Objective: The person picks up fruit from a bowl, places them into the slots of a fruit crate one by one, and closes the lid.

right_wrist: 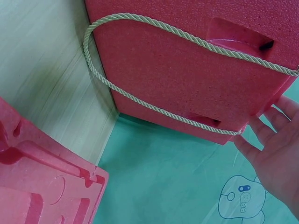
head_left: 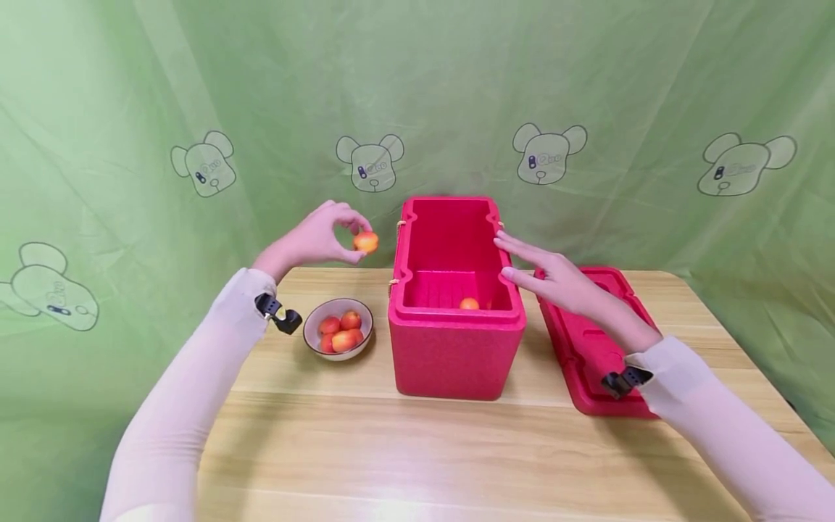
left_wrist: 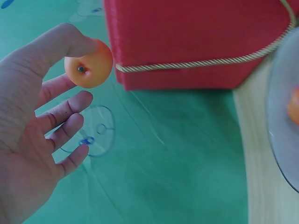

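My left hand (head_left: 324, 233) pinches a small yellow-red apple (head_left: 366, 242) between thumb and fingertips, in the air left of the red foam box (head_left: 457, 355). The left wrist view shows the apple's stem dimple (left_wrist: 81, 69), with the other fingers spread beneath. Below that hand stands a bowl (head_left: 313, 346) with several similar apples. The lidless box has an orange-red fruit (head_left: 469, 304) on its floor near the front wall. My right hand (head_left: 554, 279) rests straight fingers on the box's right rim, and the right wrist view shows fingertips (right_wrist: 247, 151) at its edge.
The red lid (head_left: 587, 362) lies on the wooden table (head_left: 365, 449) right of the box, under my right forearm. Rope handles (right_wrist: 159, 109) hang along the box's sides. A green curtain (head_left: 457, 87) with bear-head drawings hangs close behind the table.
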Demonstrator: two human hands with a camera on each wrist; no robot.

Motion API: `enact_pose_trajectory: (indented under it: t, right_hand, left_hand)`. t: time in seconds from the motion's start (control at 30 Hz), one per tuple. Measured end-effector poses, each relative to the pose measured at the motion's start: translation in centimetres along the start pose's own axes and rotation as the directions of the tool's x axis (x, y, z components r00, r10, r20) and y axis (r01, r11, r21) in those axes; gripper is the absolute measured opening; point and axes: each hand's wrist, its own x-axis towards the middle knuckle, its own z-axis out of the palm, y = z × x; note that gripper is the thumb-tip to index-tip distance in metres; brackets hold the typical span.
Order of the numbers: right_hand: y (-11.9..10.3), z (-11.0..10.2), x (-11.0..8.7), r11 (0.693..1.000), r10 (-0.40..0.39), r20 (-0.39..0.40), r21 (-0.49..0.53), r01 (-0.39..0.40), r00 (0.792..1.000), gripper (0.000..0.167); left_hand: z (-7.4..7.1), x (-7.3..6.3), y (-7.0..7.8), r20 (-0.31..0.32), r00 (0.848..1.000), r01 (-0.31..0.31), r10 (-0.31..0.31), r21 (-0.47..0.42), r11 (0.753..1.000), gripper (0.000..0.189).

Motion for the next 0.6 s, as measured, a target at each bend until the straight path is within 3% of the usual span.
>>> enact_pose_trajectory:
  t: [0.27,0.6]
  right_hand:
    - [0.0,0.0,0.1,1.000,0.001,0.002,-0.006,-0.001,1.000,0.064]
    - [-0.4,0.1,0.0,1.000,0.007,0.004,0.027,-0.007,1.000,0.064]
  left_hand:
    - [-0.3,1.7,2.0,-0.033,0.999,-0.027,0.026,-0.035,0.999,0.040]
    - [0.4,4.1,3.9,-0.094,0.988,-0.124,0.121,-0.029,0.992,0.038]
